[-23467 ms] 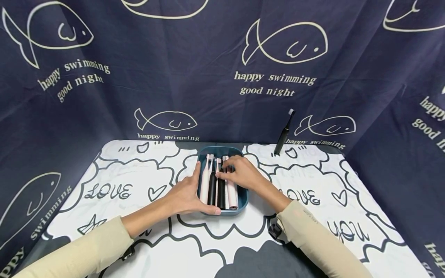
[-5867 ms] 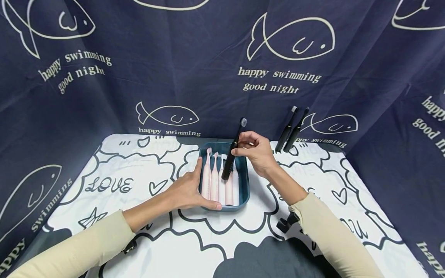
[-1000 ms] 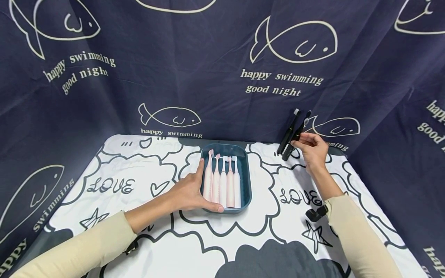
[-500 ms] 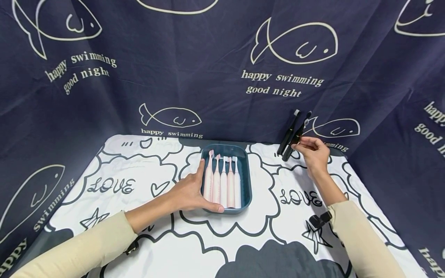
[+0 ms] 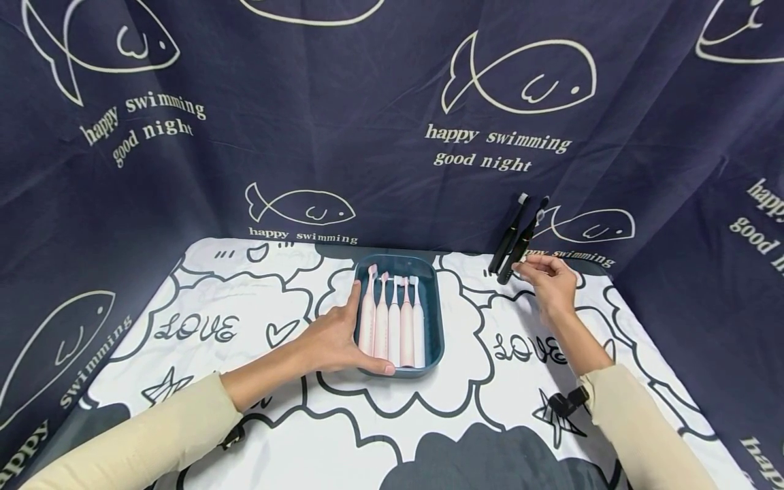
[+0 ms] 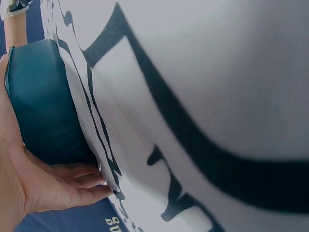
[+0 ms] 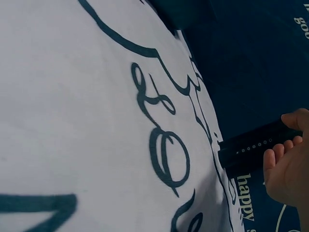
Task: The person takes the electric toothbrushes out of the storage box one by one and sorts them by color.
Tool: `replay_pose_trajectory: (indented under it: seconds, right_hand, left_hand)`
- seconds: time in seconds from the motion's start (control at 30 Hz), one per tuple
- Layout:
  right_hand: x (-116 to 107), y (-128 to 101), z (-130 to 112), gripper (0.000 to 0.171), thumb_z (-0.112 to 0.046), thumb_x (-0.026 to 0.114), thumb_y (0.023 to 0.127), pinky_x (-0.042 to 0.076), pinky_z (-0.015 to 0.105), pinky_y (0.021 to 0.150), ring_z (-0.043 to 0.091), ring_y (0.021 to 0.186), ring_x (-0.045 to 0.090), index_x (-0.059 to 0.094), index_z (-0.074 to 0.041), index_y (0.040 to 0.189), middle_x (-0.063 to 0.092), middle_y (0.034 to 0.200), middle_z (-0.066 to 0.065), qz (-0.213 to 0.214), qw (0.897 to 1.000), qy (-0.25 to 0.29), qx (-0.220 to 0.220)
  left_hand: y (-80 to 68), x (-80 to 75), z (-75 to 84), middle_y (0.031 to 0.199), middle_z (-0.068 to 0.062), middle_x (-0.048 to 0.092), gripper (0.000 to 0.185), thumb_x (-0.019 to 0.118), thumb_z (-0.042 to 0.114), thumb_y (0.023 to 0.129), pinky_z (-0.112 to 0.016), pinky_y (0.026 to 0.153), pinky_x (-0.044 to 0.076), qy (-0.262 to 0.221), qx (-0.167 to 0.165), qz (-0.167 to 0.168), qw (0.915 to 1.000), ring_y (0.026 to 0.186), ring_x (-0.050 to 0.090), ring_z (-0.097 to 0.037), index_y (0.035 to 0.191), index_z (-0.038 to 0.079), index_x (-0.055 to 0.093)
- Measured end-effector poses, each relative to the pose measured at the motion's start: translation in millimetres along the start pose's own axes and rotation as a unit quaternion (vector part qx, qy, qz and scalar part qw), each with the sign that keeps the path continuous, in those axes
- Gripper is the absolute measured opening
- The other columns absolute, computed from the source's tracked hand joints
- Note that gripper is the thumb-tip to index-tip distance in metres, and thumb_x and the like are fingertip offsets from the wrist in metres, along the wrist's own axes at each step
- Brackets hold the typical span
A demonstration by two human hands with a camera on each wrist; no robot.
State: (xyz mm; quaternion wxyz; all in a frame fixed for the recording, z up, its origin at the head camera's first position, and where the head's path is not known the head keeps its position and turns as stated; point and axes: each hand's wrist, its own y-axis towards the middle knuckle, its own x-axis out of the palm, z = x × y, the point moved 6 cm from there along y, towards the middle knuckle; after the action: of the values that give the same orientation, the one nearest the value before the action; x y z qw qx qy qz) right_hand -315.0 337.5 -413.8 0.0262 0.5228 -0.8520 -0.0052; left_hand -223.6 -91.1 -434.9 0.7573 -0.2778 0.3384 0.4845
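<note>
The thumb and fingers of the right hand [image 5: 554,282] pinched a black toothbrush [image 5: 518,250] low on its handle. That brush leaned on the dark blue cloth [image 5: 380,136], and its bottom end seemed to touch the white table [image 5: 465,327]. Just beside it leaned a second black brush [image 5: 507,239], and the head of a third black brush [image 5: 544,202] poked up close by. To do this well, it seemed best to stop the bottom from sliding, make sure the top rested on the cloth, and let go softly so the other brushes did not get bumped.

Well apart from them, the left hand [image 5: 335,340] lay spread at the near left corner of a blue tray [image 5: 435,327]. Its fingers looked mostly straight and touched the tray without curling around it. Three pink toothbrushes [image 5: 367,323] and two white toothbrushes [image 5: 394,333] lay in the tray.

Most of the third black brush was hidden. The right wrist view was dark, so the black handles were hard to tell apart, and the hand was cut off there.
</note>
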Motion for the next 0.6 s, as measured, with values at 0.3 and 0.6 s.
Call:
replay_pose_trajectory:
  seconds: [0.3, 0.6]
  right_hand:
    - [8.5, -8.6, 8.8, 0.025, 0.002, 0.087, 0.093, 0.062, 0.015, 0.076, 0.0, 0.074, 0.073, 0.075, -0.006, 0.112, 0.074, 0.081, -0.014, -0.039, 0.999, -0.02, 0.023]
    - [31.7, -22.6, 11.8, 0.023, 0.002, 0.083, 0.098, 0.066, 0.022, 0.084, 0.004, 0.083, 0.079, 0.071, 0.0, 0.117, 0.077, 0.085, -0.011, -0.1, 0.994, -0.002, 0.031]
  left_hand:
    - [1.5, 0.3, 0.1, 0.161, -0.033, 0.06, 0.178, 0.093, 0.09, 0.06, -0.055, 0.111, 0.059, 0.0, 0.002, 0.008, 1.0, 0.143, 0.066, -0.039, 0.182, 0.008, -0.007]
    - [2.1, 0.4, -0.3, 0.153, -0.034, 0.065, 0.179, 0.092, 0.092, 0.059, -0.054, 0.109, 0.06, 0.009, -0.002, 0.008, 0.9999, 0.137, 0.068, -0.037, 0.182, 0.007, -0.007]
